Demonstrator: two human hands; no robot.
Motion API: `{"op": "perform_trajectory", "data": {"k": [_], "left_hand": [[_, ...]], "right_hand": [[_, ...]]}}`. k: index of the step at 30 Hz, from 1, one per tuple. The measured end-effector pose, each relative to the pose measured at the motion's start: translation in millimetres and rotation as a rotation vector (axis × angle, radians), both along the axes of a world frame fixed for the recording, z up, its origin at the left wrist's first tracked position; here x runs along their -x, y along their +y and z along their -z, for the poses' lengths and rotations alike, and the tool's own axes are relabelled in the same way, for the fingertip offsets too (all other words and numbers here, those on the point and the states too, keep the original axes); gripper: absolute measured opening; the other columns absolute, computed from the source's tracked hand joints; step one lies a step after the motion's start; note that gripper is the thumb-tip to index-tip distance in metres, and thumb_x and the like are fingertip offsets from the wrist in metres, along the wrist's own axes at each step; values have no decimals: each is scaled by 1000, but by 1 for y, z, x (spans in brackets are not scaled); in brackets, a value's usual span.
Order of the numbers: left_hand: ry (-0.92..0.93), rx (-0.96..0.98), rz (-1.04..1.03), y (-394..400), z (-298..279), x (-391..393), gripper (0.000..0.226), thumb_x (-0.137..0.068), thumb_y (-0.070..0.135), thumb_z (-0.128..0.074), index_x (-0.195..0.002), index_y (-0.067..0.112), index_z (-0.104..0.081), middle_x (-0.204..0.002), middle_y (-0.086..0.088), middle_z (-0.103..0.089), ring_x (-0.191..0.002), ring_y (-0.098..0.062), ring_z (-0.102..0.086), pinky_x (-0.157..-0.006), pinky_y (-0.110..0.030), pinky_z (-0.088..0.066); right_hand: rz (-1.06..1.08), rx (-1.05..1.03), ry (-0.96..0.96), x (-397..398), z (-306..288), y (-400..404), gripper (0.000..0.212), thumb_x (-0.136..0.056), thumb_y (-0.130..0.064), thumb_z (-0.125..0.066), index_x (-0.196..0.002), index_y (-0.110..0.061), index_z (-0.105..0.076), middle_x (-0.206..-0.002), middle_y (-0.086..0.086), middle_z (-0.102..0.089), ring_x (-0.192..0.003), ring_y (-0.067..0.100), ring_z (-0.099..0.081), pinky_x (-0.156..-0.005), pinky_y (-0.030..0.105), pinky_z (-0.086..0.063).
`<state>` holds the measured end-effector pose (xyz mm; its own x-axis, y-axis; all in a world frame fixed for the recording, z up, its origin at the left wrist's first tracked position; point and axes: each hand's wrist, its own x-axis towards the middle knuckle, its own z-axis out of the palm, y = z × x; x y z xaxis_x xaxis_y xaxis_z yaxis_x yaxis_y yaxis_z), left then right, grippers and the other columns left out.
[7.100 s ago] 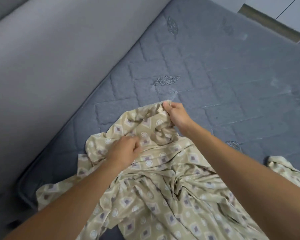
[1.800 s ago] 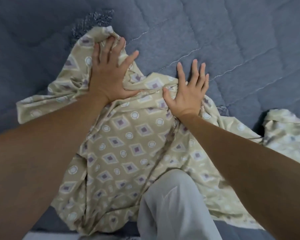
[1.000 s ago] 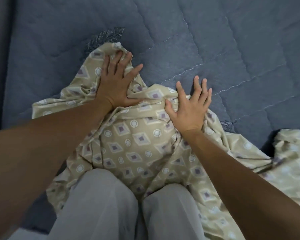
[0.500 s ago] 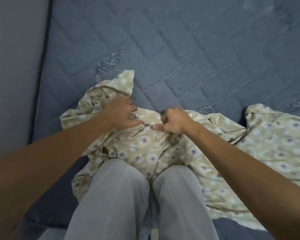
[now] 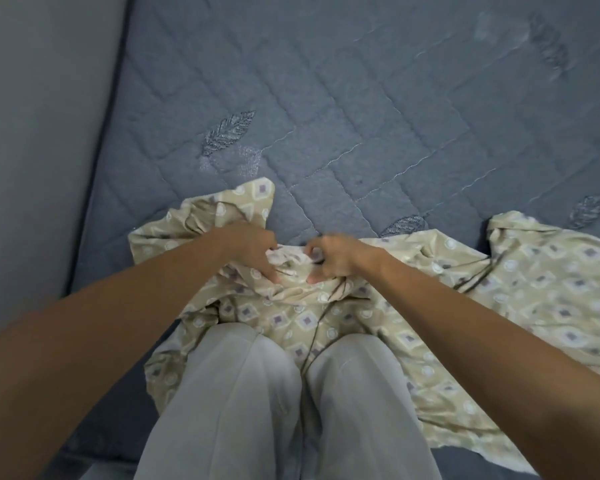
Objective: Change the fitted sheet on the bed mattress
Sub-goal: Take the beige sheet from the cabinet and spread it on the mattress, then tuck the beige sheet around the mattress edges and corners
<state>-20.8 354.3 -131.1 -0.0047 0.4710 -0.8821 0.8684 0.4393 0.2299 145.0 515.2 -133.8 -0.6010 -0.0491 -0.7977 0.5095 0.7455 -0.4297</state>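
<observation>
The fitted sheet [image 5: 520,282] lies bunched on the near part of the bare quilted mattress [image 5: 326,98], partly under the person's knees [image 5: 284,393]. The left hand [image 5: 248,245] and the right hand [image 5: 331,254] both grip a fold of it with curled fingers. If they pull forward, the knees may pin the fabric and stop it spreading.

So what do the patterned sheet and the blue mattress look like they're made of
Sheet: thin woven cloth, likely cotton or a blend, matte with a slight sheen; it crumples into soft folds where both hands bunch it. Mattress: padded textile cover, matte blue-grey, with quilted stitch lines and embroidered leaf motifs; the fibre can't be told.
</observation>
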Motion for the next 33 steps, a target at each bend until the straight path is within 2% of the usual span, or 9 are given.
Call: {"op": "perform_trajectory", "data": {"k": [2,5,10,14,18,22,28,30,33], "left_hand": [[20,-199,-43,-2,-5,-2,54,-80,71,-75,-111,28,-66,-90,11,-55,-94,-20,-57,-77,-35,-38],[11,-414,-156,-1,-17,8,29,-89,57,-72,-86,36,-52,-90,4,-54,-95,-26,-59,-81,-38,-42],[-71,-533,-377,22,-35,40,25,-98,50,-62,-92,26,-54,-82,3,-62,-85,-26,-61,-77,-44,-49],[18,-637,-352,53,-53,66,21,-101,50,-49,-93,31,-51,-77,4,-63,-81,-27,-61,-74,-46,-50],[177,-770,-316,78,-61,77,9,-104,34,-52,-107,26,-51,-101,-2,-68,-97,-32,-62,-77,-45,-48],[349,-658,-250,93,-48,87,36,-83,27,-69,-113,26,-49,-119,-3,-65,-112,-32,-60,-82,-41,-42],[458,-659,-314,110,-8,114,23,-89,15,-58,-109,21,-50,-112,-8,-61,-107,-36,-60,-77,-41,-35],[462,-645,-381,116,6,127,17,-90,14,-53,-106,19,-51,-106,-13,-64,-100,-40,-62,-71,-40,-35],[502,-544,-396,133,17,143,14,-90,14,-53,-102,20,-57,-108,-17,-68,-101,-41,-64,-72,-39,-39]], "right_hand": [[22,-47,82,-4,1,0,54,-73,-49,-90,-108,-28,-55,-130,3,-45,-124,27,-39,-103,42,-44],[117,-15,140,-8,1,6,62,-71,-45,-93,-113,-26,-51,-123,2,-51,-122,29,-45,-103,44,-45],[333,119,328,-6,0,16,66,-80,-48,-88,-138,-34,-58,-119,0,-40,-118,21,-37,-105,34,-35],[478,94,522,24,-9,31,14,-99,-38,-71,-99,-27,-63,-95,-4,-47,-101,20,-44,-89,32,-33],[609,-47,637,59,-17,63,19,-105,-22,-59,-89,-25,-50,-70,-12,-51,-76,19,-49,-69,38,-36],[670,-114,684,74,-6,102,7,-103,-20,-61,-98,-18,-56,-71,-11,-54,-72,20,-51,-75,45,-50],[554,-41,637,62,31,100,46,-79,-45,-86,-103,-31,-49,-104,-8,-44,-94,14,-54,-81,36,-46],[454,-169,613,59,53,95,41,-83,-42,-82,-103,-32,-48,-106,-8,-46,-96,20,-56,-78,39,-44],[527,-345,525,69,69,103,14,-96,-33,-67,-104,-24,-61,-106,5,-68,-102,37,-63,-78,42,-47]]}}
